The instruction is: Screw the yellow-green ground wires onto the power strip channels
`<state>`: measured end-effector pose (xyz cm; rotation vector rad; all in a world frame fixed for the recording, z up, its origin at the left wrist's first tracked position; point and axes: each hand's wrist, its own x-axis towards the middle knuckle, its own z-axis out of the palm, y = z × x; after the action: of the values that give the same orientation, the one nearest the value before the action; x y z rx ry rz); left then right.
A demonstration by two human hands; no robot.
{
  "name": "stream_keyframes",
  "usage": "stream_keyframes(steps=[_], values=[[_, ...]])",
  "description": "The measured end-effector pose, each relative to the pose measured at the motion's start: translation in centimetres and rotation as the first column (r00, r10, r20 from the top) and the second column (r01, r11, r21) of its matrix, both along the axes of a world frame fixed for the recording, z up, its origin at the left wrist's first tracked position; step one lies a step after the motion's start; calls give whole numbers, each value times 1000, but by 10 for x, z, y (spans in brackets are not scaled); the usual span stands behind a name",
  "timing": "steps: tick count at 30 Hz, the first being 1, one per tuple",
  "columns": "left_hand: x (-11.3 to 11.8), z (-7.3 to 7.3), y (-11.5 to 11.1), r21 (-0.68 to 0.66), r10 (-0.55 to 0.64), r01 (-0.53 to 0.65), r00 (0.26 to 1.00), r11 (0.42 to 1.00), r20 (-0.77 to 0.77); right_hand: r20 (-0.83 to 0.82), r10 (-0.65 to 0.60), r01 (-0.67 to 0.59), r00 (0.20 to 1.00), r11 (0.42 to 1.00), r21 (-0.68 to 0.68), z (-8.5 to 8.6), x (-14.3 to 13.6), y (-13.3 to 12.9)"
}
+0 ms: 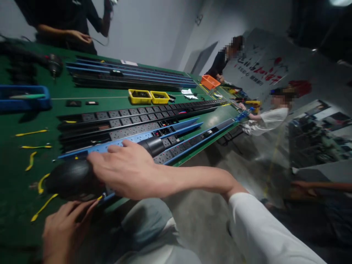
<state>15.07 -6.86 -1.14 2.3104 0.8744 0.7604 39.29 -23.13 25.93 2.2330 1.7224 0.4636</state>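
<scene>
Power tool point(70, 178), black and rounded, sat inside the right hand point(128, 167), whose fingers were curled firmly around it; a dark cylinder point(153, 146) jutted out past the knuckles. It was above the near edge of the green worktop point(15, 176), at the ends of several long strips. The left hand point(66, 225) was just below the tool, its fingers bent and nearly together beside a small yellow piece point(100, 198); I could not tell whether they pinched it. Yellow wires point(30, 132) lay apart from one another to the left of the hands.

Beyond the tool, long black socket strips point(132, 120) ran side by side, with blue channels point(178, 127) among the nearer ones. Two yellow trays point(141, 101) stood touching or nearly so behind them, and a blue bin point(22, 104) stood at the left. Farther back lay another group of long strips point(123, 75), with an orange bin point(210, 81) near their far end. Across the worktop, a person in black point(60, 22) held a thin cord; a person in a white top point(272, 121) stood farther along the right side.
</scene>
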Motion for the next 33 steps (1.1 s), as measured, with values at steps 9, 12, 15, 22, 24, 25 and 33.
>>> stream_keyframes(steps=[9, 12, 15, 22, 24, 25, 33], values=[[8, 9, 5, 162, 142, -112, 972, 980, -187, -66, 489, -482, 870, 870, 102, -40, -20, 121], [9, 14, 4, 129, 152, -130, 971, 983, -183, -7, 586, -578, 810, 801, 156, -43, -20, 137], [10, 16, 4, 121, 165, -145, 970, 982, -177, 22, 629, -623, 777, 763, 173, -45, -14, 136], [12, 17, 3, 112, 196, -180, 969, 977, -151, 84, 659, -660, 748, 724, 198, -44, -16, 130], [12, 17, 3, 121, 205, -189, 968, 975, -143, 84, 666, -667, 741, 716, 208, -44, -16, 129], [12, 17, 3, 127, 211, -194, 968, 973, -138, 84, 672, -672, 736, 710, 211, -44, -16, 129], [12, 15, 3, 156, 217, -197, 968, 968, -124, 91, 688, -691, 720, 696, 196, -42, -17, 130]])
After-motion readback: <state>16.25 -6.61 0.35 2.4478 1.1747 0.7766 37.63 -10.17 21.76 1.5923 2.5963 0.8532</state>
